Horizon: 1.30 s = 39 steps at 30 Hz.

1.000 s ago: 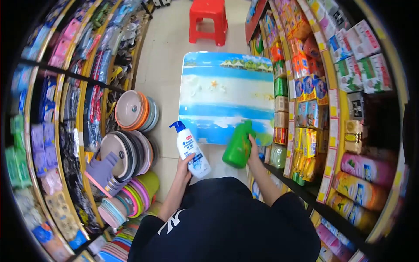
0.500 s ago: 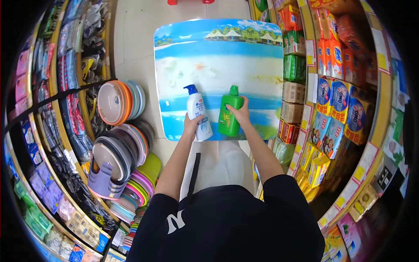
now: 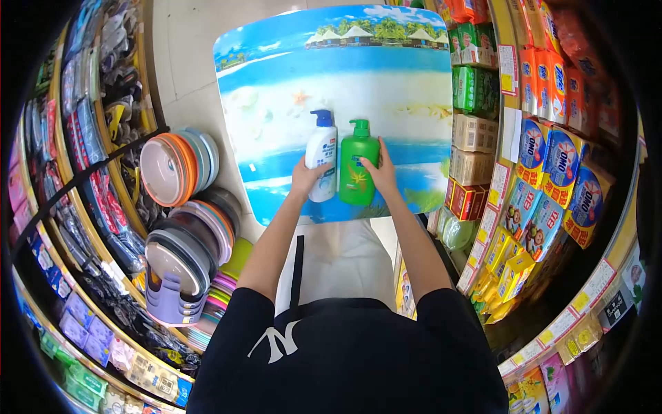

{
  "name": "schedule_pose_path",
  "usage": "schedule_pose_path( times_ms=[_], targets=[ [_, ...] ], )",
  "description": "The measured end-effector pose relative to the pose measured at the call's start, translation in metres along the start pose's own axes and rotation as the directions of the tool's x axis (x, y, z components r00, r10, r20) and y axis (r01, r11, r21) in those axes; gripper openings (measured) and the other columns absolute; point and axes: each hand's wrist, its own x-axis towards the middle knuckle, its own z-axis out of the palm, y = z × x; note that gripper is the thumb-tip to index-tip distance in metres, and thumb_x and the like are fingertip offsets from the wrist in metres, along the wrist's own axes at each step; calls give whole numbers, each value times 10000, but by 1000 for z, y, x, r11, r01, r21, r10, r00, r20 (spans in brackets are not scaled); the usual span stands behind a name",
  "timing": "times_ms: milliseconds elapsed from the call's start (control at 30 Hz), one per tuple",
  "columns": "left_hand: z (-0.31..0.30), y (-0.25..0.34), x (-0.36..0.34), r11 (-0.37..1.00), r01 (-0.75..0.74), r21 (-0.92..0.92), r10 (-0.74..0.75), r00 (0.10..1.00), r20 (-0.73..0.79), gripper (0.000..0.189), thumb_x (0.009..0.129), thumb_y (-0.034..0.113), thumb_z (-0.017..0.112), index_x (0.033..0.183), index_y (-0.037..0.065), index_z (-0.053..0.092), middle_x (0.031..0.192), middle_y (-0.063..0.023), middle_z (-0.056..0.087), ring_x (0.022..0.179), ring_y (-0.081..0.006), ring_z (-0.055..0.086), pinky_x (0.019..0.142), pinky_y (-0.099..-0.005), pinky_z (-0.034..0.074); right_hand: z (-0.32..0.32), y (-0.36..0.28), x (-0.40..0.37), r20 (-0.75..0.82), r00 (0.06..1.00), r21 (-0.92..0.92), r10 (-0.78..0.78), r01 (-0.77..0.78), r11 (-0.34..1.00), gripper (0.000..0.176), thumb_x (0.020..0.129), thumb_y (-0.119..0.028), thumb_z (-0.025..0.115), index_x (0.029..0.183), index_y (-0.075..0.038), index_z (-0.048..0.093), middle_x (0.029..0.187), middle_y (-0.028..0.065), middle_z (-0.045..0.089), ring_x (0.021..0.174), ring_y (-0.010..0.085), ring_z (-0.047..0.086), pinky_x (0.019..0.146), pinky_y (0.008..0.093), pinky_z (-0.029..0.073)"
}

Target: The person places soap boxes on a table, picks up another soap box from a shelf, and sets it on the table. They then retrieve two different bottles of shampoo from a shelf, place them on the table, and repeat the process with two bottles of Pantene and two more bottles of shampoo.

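A white pump bottle (image 3: 322, 159) with a blue cap stands upright on a small table (image 3: 276, 83) printed with a beach scene. My left hand (image 3: 305, 177) grips its lower half. Right beside it, almost touching, stands a green pump bottle (image 3: 358, 162), and my right hand (image 3: 381, 172) is wrapped round its right side. Both bottles rest near the table's front edge, side by side.
Shelves on the right hold boxes and bags of detergent (image 3: 552, 159) and soap. On the left, stacks of plastic lidded bowls (image 3: 181, 165) and plates (image 3: 207, 290) stand on the floor beside racks of packaged goods (image 3: 76, 138). Pale floor tiles (image 3: 186, 48) lie beyond the table.
Both hands carried the bottles forward over the table and set them upright close together. The view has moved nearer to the table.
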Motion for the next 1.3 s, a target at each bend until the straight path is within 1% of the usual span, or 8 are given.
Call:
schedule_pose_path(
  times_ms=[167, 267, 567, 667, 767, 900, 967, 1300],
  targets=[
    [11, -51, 20, 865, -360, 349, 470, 826, -312, 639, 669, 40, 597, 1221, -31, 284, 1033, -146, 500, 881, -232, 518, 769, -314, 420, 4, -22, -10, -64, 996, -255, 58, -72, 964, 664, 764, -288, 553, 1265, -16, 211, 1122, 218, 449, 1015, 307, 466, 843, 329, 374],
    [15, -51, 15, 903, -289, 317, 399, 837, -375, 723, 656, 40, 566, 1264, -30, 180, 1174, -245, 330, 1091, -346, 329, 916, -363, 278, 16, -27, -10, -75, 992, -247, 105, -121, 961, 658, 784, -322, 513, 1261, 7, 201, 1156, 239, 411, 1059, 332, 426, 873, 322, 348],
    [-24, -16, -12, 976, -207, -74, 212, 974, 73, 782, 699, 61, 553, 1290, -11, 46, 1239, -232, 320, 1108, -285, 387, 912, -323, 314, 24, -29, -6, 25, 998, -336, 58, -46, 941, 632, 802, -315, 486, 1269, -4, 196, 1227, 215, 353, 1114, 316, 379, 904, 321, 312],
    [-38, -17, -21, 939, -133, 318, 139, 990, 3, 704, 720, 145, 539, 1282, -12, 145, 1201, -234, 378, 1075, -288, 424, 878, -319, 347, 10, -42, -22, 53, 998, -428, 43, -16, 904, 594, 795, -304, 497, 1256, -23, 248, 1236, 210, 344, 1109, 298, 390, 906, 321, 312],
    [-64, -33, -31, 934, -133, 331, 123, 991, 52, 578, 768, 217, 502, 1262, 29, 268, 1232, -203, 357, 1105, -238, 393, 908, -293, 310, -12, -17, -41, -5, 999, -459, -42, 35, 888, 517, 784, -313, 507, 1200, -42, 363, 1143, 198, 445, 1018, 274, 467, 854, 321, 359],
    [-116, -55, -67, 862, -155, 483, 136, 988, 73, 469, 755, 220, 510, 1161, 2, 424, 947, -156, 562, 835, -202, 547, 745, -281, 423, -59, -30, -97, 51, 977, -488, 207, -157, 859, 409, 772, -335, 509, 1045, -32, 495, 897, 189, 565, 853, 294, 539, 734, 350, 418],
    [-147, -79, -84, 859, -127, 496, 126, 991, 35, 448, 740, 221, 520, 1124, -4, 461, 855, -132, 578, 742, -196, 562, 669, -284, 442, -85, 0, -128, 84, 984, -517, 159, -93, 851, 363, 779, -303, 502, 1023, -35, 510, 787, 95, 569, 699, 172, 544, 608, 287, 428],
    [-190, -153, -172, 973, 159, 165, -133, 978, -158, 355, 726, 221, 486, 1016, 20, 524, 788, -84, 585, 653, -164, 570, 490, -281, 429, -114, -9, -281, 54, 819, 60, 571, -574, 817, 293, 749, -261, 495, 932, -36, 535, 729, 81, 553, 662, 151, 543, 609, 272, 430]
  ],
)
